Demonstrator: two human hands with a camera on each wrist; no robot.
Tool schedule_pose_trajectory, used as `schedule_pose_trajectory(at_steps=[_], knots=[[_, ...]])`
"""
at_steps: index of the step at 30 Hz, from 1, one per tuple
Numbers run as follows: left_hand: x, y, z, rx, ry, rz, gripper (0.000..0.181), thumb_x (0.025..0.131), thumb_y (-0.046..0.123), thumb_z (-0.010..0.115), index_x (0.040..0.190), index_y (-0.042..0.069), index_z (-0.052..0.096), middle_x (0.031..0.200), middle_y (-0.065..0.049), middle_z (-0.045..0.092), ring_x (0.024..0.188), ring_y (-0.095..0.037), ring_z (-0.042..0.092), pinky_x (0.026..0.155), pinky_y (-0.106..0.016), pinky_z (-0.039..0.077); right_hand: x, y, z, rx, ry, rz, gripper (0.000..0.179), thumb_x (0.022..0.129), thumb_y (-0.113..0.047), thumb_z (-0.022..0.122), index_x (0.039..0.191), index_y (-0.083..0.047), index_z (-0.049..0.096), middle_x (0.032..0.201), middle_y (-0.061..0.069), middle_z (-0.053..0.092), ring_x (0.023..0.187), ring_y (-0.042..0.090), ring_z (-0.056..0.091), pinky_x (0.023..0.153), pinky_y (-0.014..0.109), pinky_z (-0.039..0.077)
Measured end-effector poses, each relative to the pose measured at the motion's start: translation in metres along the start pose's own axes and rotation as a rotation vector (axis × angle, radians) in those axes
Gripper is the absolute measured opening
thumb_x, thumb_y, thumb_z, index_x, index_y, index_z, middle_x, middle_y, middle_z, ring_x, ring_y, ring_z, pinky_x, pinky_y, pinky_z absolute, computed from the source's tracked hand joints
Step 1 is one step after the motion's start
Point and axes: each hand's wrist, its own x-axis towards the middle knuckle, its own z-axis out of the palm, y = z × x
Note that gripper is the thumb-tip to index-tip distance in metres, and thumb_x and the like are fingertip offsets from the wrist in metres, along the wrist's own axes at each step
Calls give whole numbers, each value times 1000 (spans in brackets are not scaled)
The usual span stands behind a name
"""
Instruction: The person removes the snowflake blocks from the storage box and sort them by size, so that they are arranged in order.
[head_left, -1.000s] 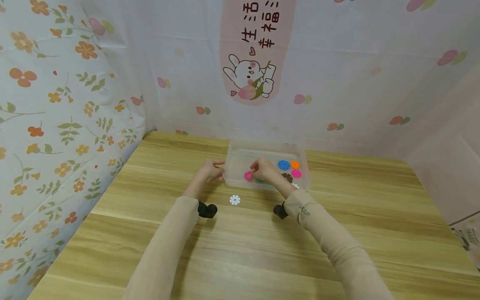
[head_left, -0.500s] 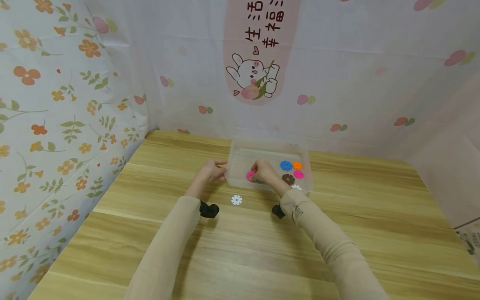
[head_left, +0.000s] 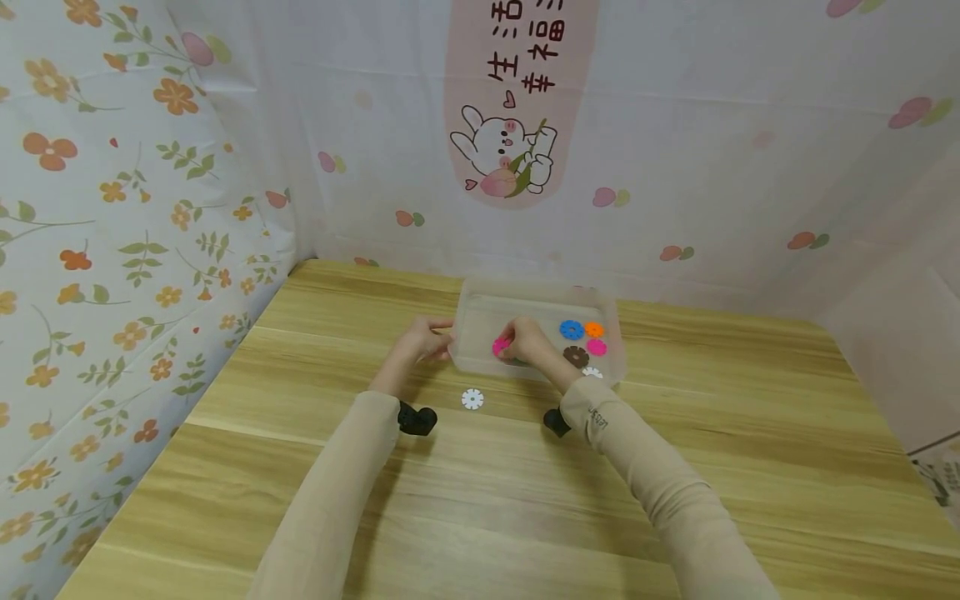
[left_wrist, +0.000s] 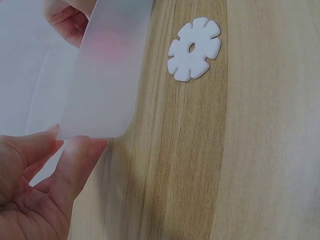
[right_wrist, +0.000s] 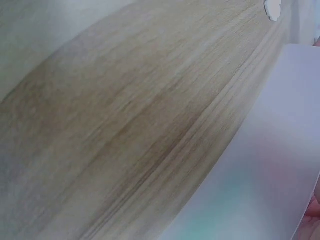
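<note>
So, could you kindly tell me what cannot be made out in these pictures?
Head: the right hand hides part of the pink disc it pinches.
Head: the sleeve lettering is too small to read.
Left wrist: the cloudy box wall blurs a pink patch behind it.
Right wrist: that wall also blurs a green patch.
Right wrist: the top edge cuts off part of the white disc.

At lower left, the bare left hand touches the end of a translucent, frosted plastic box. At upper left, the bare right hand, fingers bent, shows behind the box, near a blurred pink patch. Right of upper centre, a flat white notched disc lies on the brown wood-grain tabletop.
</note>
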Motion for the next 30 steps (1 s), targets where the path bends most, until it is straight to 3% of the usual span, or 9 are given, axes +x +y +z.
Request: schedule_pose_trajectory(at_steps=[3, 6, 10, 12, 13, 18, 20, 24, 30], knots=[[2, -3, 1, -26, -10, 34, 44, 91, 5, 54, 134, 9, 47, 118, -21, 59, 76, -12, 63, 65, -21, 56, 1, 2, 2, 6, 19, -3, 28, 62, -13, 83, 84, -5, 67, 79, 3, 62, 70, 14, 55, 58, 21, 49], [45, -28, -3, -72, -45, 78, 42, 87, 8, 61, 128, 13, 55, 105, -20, 64, 73, -16, 65, 60, -23, 56, -1, 0, -2, 37, -10, 12, 29, 63, -11, 81, 87, -4, 67, 82, 5, 62, 73, 16, 55, 61, 23, 50], [93, -52, -5, -53, -37, 63, 44, 85, 12, 64, 128, 17, 55, 105, -19, 63, 80, -22, 66, 68, -31, 58, -4, -6, -9, 60, -65, 57, 33, 66, -7, 79, 96, -3, 67, 89, 9, 63, 80, 20, 56, 67, 28, 51], [87, -48, -4, -55, -30, 62, 43, 85, 11, 64, 127, 17, 56, 105, -20, 63, 79, -21, 66, 67, -30, 57, -7, -7, -12, 92, -75, 42, 31, 67, -5, 78, 97, -3, 67, 88, 9, 63, 79, 19, 57, 66, 27, 52], [74, -39, -3, -39, -16, 40, 44, 86, 11, 62, 129, 17, 54, 109, -19, 63, 81, -21, 66, 70, -30, 57, -12, -14, -15, 96, -78, 49, 29, 70, -5, 76, 97, -3, 67, 87, 9, 63, 78, 19, 57, 65, 26, 52], [17, -7, 1, -24, -2, 15, 43, 90, 6, 55, 133, 10, 48, 117, -22, 58, 73, -12, 62, 61, -19, 54, -61, -66, -43, 137, -87, 132, 21, 83, -2, 64, 104, 3, 65, 95, 16, 62, 81, 22, 61, 66, 26, 56], [7, -2, 1, -29, -10, 20, 43, 91, 5, 52, 134, 7, 46, 120, -23, 57, 70, -10, 61, 57, -16, 52, -78, -85, -52, 119, -91, 162, 23, 87, -1, 59, 108, 7, 62, 99, 19, 60, 82, 23, 61, 70, 27, 56], [-1, 0, 0, -38, -11, 12, 44, 92, 4, 50, 136, 6, 43, 124, -25, 54, 68, -9, 58, 56, -14, 51, -93, -95, -59, 101, -80, 146, 24, 89, -3, 57, 110, 9, 60, 100, 19, 60, 79, 20, 59, 71, 27, 55], [1, -2, 0, -34, -14, 13, 45, 93, 4, 50, 137, 6, 42, 124, -26, 53, 67, -8, 58, 54, -13, 50, -100, -98, -65, 93, -74, 147, 24, 88, -3, 57, 110, 7, 61, 97, 16, 59, 78, 18, 57, 70, 25, 55]])
